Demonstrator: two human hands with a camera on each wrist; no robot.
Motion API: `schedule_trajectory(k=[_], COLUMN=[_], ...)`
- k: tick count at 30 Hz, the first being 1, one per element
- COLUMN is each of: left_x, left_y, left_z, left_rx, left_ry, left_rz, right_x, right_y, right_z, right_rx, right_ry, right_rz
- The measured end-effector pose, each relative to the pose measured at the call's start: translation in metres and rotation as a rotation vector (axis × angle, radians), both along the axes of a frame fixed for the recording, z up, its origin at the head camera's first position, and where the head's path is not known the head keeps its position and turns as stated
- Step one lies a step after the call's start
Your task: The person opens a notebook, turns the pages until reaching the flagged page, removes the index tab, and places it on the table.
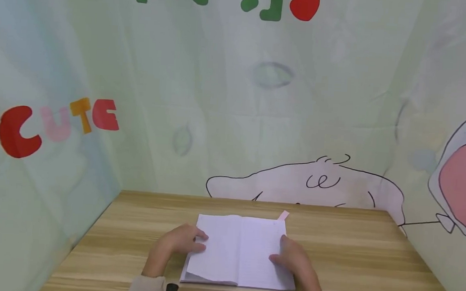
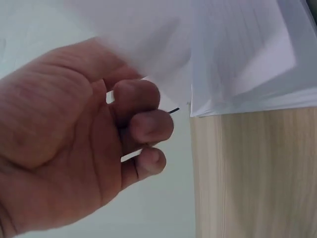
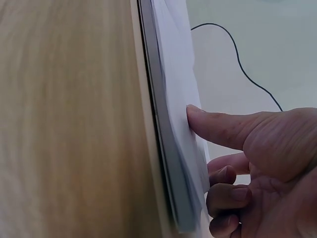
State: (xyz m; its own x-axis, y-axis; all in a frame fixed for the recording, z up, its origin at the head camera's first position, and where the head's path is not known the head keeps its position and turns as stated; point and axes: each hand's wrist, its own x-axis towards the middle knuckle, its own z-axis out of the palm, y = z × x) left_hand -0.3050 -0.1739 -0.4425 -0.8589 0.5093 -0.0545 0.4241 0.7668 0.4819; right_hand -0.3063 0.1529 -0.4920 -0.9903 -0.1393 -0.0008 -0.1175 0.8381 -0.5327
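An open white lined notebook [image 1: 242, 250] lies flat on the wooden table [image 1: 351, 257] in front of me. My left hand [image 1: 181, 241] is at the left page's outer edge. In the left wrist view its curled fingers [image 2: 143, 124] hold a blurred, lifted leaf [image 2: 148, 44] of the notebook [image 2: 247, 54]. My right hand [image 1: 292, 258] rests on the right page. In the right wrist view its straight thumb [image 3: 218, 131] presses on the top page of the notebook [image 3: 173, 99], and the other fingers [image 3: 225, 193] curl loosely beside it.
A pink tab [image 1: 283, 215] sticks out past the notebook's far right corner. Pale green printed cloth [image 1: 235, 118] with cartoon drawings walls the table on the left, back and right. Bare wood [image 3: 64, 119] shows on both sides of the notebook.
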Motion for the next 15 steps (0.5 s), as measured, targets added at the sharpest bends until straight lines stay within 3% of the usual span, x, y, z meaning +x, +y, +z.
schedule_trajectory(k=[6, 12, 15], left_x=[0.0004, 0.0022, 0.0026], left_y=[0.0016, 0.0035, 0.0043], left_z=[0.0002, -0.0044, -0.0049], left_rx=[-0.046, -0.116, -0.124], left_ry=[-0.082, -0.209, -0.230], left_rz=[0.062, 0.152, 0.179], right_x=[-0.0008, 0.0024, 0.0040], right_y=[-0.0038, -0.0077, -0.0090], right_z=[0.0025, 0.0016, 0.0029], right_rx=[0.056, 0.142, 0.170], right_ry=[0.021, 0.049, 0.049], right_rz=[-0.011, -0.036, -0.053])
